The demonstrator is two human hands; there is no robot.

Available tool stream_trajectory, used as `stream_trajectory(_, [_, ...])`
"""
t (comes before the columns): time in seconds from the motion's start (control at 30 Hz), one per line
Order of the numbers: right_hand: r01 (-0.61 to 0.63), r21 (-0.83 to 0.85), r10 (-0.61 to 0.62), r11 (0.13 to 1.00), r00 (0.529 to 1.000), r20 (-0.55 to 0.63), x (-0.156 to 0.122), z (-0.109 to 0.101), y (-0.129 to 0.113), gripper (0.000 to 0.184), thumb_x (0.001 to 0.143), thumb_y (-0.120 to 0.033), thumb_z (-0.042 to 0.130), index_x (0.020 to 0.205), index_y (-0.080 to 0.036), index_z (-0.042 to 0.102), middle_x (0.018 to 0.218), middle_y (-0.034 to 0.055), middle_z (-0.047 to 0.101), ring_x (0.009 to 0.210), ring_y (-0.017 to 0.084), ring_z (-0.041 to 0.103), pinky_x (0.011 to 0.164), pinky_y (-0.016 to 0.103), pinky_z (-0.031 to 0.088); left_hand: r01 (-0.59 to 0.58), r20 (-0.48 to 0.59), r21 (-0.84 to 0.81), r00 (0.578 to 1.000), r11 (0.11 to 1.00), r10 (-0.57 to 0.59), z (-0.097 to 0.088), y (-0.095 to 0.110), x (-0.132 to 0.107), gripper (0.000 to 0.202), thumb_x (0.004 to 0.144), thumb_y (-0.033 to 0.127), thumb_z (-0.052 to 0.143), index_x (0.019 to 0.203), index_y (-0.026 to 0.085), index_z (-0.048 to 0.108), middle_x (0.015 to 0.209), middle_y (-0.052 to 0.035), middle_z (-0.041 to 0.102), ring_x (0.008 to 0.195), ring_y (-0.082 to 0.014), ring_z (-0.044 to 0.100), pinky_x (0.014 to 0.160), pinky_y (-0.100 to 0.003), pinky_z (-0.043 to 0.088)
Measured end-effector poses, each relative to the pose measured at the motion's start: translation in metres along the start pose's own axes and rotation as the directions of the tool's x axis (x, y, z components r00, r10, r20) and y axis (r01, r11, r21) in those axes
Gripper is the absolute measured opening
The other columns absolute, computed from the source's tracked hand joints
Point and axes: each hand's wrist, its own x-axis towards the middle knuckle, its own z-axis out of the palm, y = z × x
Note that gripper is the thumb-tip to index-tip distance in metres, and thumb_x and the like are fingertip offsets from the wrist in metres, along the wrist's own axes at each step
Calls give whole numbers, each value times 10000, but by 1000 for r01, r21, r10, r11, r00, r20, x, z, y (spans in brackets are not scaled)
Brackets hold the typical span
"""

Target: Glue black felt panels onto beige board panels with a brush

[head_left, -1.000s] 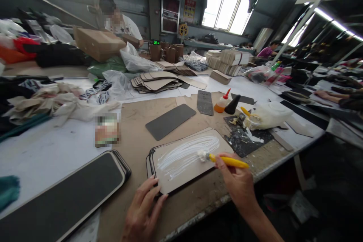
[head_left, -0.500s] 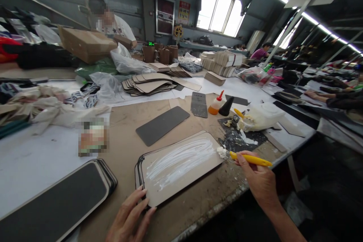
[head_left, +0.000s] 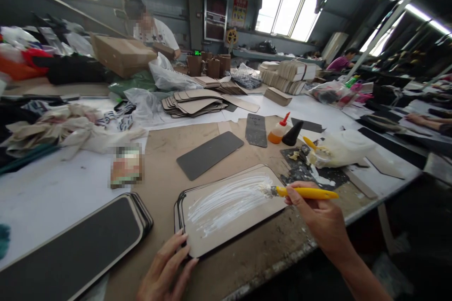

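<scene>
My right hand (head_left: 319,216) is closed around a yellow-handled brush (head_left: 303,193) whose glue-laden bristles touch the right end of a tan cardboard panel (head_left: 229,207). White glue streaks run across that panel, which tops a small stack of black-edged panels. My left hand (head_left: 165,268) lies flat with fingers spread, its fingertips pressing the panel's near left corner.
A grey board (head_left: 210,154), an orange glue bottle (head_left: 277,132), a black cone (head_left: 292,134) and a white glue bag (head_left: 339,148) on a smeared black mat lie beyond. A stack of dark panels (head_left: 74,249) sits left. Another person (head_left: 151,28) works at the far side.
The brush went right off the panel's end, then came back onto its right end. My left hand stayed on the near corner.
</scene>
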Motion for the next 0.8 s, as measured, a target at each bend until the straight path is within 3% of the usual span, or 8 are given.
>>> stream_trajectory(0.13, [-11, 85, 4, 996, 996, 86, -17, 18, -12, 220, 753, -397, 653, 799, -182, 635, 705, 36, 641, 576, 171, 631, 542, 272, 557, 63, -1, -35, 998, 997, -63, -2, 6, 4, 204, 805, 157, 575, 1009, 164, 588, 1075, -94, 623, 1047, -181, 599, 919, -269, 496])
stream_trajectory(0.23, [-9, 154, -25, 988, 976, 216, -35, 32, -21, 153, 768, -340, 648, 789, -189, 640, 709, 32, 634, 563, 163, 624, 516, 253, 545, 97, 3, -52, 995, 994, -97, -3, 10, 6, 218, 803, 147, 576, 1020, 168, 579, 1087, -92, 617, 1074, -184, 582, 925, -287, 495])
stream_trajectory(0.37, [-55, 176, -7, 983, 943, 332, -52, 43, -18, 147, 801, -330, 610, 782, -185, 628, 725, 37, 624, 559, 159, 619, 508, 256, 536, 104, -20, -75, 994, 992, -106, -4, 12, 8, 193, 809, 151, 568, 1001, 167, 588, 1075, -93, 623, 1055, -186, 594, 908, -287, 508])
stream_trajectory(0.43, [-85, 122, 43, 989, 950, 308, -50, 37, -9, 181, 795, -363, 610, 792, -183, 622, 745, 43, 631, 563, 164, 626, 518, 267, 541, 107, -25, -84, 994, 991, -110, -5, 13, 9, 181, 812, 155, 563, 989, 169, 596, 1068, -90, 628, 1041, -188, 602, 898, -284, 515])
stream_trajectory(0.53, [-88, -68, 97, 994, 985, 146, -34, 12, 9, 247, 769, -425, 618, 821, -184, 621, 721, 40, 641, 568, 181, 634, 551, 293, 539, 115, -6, -99, 993, 988, -116, -4, 11, 7, 195, 800, 139, 575, 991, 171, 597, 1078, -90, 622, 1059, -196, 591, 903, -294, 514])
stream_trajectory(0.63, [-19, -266, 17, 964, 1000, -11, -20, -7, 14, 263, 756, -440, 623, 833, -190, 631, 720, 47, 650, 613, 200, 635, 608, 322, 523, 109, 1, -112, 994, 988, -109, -3, 10, 6, 212, 788, 118, 587, 994, 167, 591, 1085, -95, 609, 1084, -197, 573, 917, -304, 506])
stream_trajectory(0.7, [48, -270, -50, 962, 999, -3, -19, -2, 7, 228, 768, -410, 620, 834, -192, 634, 758, 57, 653, 661, 203, 634, 631, 322, 517, 111, -14, -108, 993, 988, -114, -3, 11, 6, 206, 794, 121, 582, 994, 167, 588, 1087, -97, 600, 1080, -194, 572, 909, -305, 510])
stream_trajectory(0.8, [149, -75, -136, 986, 979, 153, -32, 34, -15, 145, 809, -331, 589, 810, -190, 625, 770, 53, 638, 679, 184, 620, 621, 298, 517, 124, -55, -91, 990, 988, -130, -3, 12, 9, 171, 812, 142, 563, 979, 165, 590, 1067, -99, 597, 1046, -185, 585, 883, -294, 522])
